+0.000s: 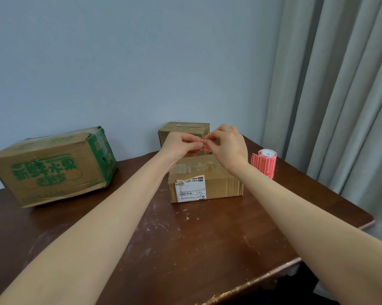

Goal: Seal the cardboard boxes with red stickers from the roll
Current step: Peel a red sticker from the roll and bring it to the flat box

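We begin with the pale blue wall (119, 62) and one grey curtain (339, 84) hanging at its right. Below them stands one dark brown table (185, 249), scratched and flecked with pale marks.

We count three cardboard boxes on it. The green box (51, 166), the largest, lies at the left with green print on its side, well apart from the others. The near box (207, 186) sits in the middle, with clear tape along its top seam and one white label (190, 189) on the side facing us. The far box (183, 128) stands just behind it by the wall, its front partly hidden by the hands.

Two bare forearms reach in from the bottom corners. The left hand (181, 144) and right hand (227, 144) meet above the near box's far edge. Both pinch one red sticker (205, 148) between thumb and forefinger. We cannot tell whether its lower edge touches the box.

One roll (265, 164) of red stickers stands upright to the right of the near box, a loose strip trailing off its left side.
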### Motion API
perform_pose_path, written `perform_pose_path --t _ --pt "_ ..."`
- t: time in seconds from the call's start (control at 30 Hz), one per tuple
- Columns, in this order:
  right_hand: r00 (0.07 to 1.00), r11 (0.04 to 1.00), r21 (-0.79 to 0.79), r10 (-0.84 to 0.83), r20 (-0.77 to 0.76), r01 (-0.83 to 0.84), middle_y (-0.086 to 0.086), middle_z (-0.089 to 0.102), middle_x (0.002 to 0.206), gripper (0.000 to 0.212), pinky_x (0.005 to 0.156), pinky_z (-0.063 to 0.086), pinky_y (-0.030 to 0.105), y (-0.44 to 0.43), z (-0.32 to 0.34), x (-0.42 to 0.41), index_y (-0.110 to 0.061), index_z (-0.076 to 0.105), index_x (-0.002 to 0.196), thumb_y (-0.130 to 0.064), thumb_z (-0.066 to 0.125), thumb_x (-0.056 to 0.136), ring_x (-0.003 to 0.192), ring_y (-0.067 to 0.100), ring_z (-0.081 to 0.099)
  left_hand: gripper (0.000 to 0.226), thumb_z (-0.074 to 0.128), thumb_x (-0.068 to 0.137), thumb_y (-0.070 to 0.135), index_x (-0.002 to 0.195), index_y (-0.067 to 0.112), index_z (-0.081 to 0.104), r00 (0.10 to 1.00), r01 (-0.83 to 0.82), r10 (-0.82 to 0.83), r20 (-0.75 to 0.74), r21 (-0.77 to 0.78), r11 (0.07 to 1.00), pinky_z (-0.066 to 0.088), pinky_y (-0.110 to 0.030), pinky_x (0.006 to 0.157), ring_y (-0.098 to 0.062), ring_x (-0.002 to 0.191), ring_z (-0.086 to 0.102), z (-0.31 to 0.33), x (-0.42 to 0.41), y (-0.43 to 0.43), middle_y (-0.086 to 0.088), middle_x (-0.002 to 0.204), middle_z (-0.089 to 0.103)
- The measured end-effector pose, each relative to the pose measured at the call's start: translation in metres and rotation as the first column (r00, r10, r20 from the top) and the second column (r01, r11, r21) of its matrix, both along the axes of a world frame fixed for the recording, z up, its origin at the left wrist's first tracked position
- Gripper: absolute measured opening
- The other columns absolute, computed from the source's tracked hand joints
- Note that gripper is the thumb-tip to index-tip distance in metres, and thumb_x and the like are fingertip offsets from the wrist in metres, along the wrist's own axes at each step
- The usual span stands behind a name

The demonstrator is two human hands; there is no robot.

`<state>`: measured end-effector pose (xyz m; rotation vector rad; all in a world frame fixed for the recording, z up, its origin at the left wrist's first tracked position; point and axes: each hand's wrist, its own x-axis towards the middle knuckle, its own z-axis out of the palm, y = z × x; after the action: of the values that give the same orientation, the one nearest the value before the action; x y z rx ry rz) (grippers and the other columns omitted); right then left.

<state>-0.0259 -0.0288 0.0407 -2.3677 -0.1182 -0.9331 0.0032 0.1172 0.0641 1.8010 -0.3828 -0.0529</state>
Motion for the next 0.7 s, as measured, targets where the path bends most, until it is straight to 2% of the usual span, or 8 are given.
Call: perform_pose_path --t 0.23,0.3,0.4,0.5,0.6,0.7 --pt "0.998 0.998 0.067 0.003 -0.063 0.001 -0.002 0.061 0.096 0.018 0.083 0.042 0.036 0.0008 -0.0005 0.0015 -0.021 0.074 0.093 -0.031 0.059 0.092 0.098 0.020 0.050 0.011 0.074 0.079 0.004 0.086 0.013 0.073 1.000 -0.022 0.022 -0.017 0.000 1.000 0.057 -0.023 0.070 -0.011 0.069 0.065 0.0000 -0.0019 -0.0024 -0.003 0.085 0.071" --pt "0.996 0.992 0.126 0.013 -0.086 -0.002 -0.002 0.061 0.098 0.018 0.083 0.043 0.037 0.0016 0.0000 0.0018 -0.020 0.073 0.092 -0.031 0.059 0.092 0.099 0.019 0.051 0.010 0.074 0.080 0.005 0.086 0.013 0.074 0.999 -0.030 0.030 -0.027 -0.003 1.000 0.057 -0.024 0.071 -0.010 0.068 0.065 0.0001 -0.0023 -0.0030 -0.005 0.085 0.071" --pt "0.990 0.965 0.263 0.040 -0.139 -0.002 -0.004 0.061 0.096 0.017 0.076 0.043 0.031 0.0030 0.0019 0.0032 -0.022 0.072 0.089 -0.034 0.060 0.091 0.095 0.016 0.054 0.007 0.072 0.081 0.007 0.086 0.012 0.073 0.997 -0.060 0.059 -0.050 -0.009 0.998 0.057 -0.023 0.068 -0.007 0.064 0.064 0.0001 -0.0021 -0.0045 -0.007 0.081 0.070" --pt "0.981 0.905 0.426 0.074 -0.178 0.009 -0.007 0.067 0.084 0.016 0.070 0.047 0.030 0.0037 0.0043 0.0047 -0.021 0.072 0.086 -0.031 0.060 0.089 0.084 0.015 0.062 0.004 0.069 0.084 0.006 0.084 0.009 0.072 0.992 -0.095 0.090 -0.093 -0.051 0.994 0.057 -0.021 0.063 -0.004 0.056 0.064 -0.0009 -0.0016 -0.0063 -0.005 0.075 0.069" --pt "0.974 0.814 0.580 0.111 -0.195 0.023 -0.008 0.066 0.072 0.015 0.070 0.049 0.031 0.0031 0.0048 0.0043 -0.022 0.070 0.077 -0.024 0.059 0.087 0.073 0.013 0.060 0.005 0.069 0.084 0.008 0.088 0.006 0.071 0.986 -0.121 0.112 -0.123 -0.066 0.990 0.059 -0.023 0.065 -0.006 0.058 0.065 -0.0028 0.0003 -0.0067 -0.006 0.075 0.070" --pt "0.969 0.704 0.709 0.138 -0.203 0.048 -0.004 0.066 0.073 0.016 0.072 0.050 0.032 0.0007 0.0042 0.0038 -0.020 0.067 0.073 -0.024 0.061 0.087 0.071 0.015 0.060 0.014 0.070 0.084 0.009 0.096 0.002 0.071 0.977 -0.154 0.142 -0.157 -0.064 0.986 0.058 -0.025 0.067 -0.009 0.062 0.065 -0.0052 0.0038 -0.0064 -0.007 0.078 0.070"
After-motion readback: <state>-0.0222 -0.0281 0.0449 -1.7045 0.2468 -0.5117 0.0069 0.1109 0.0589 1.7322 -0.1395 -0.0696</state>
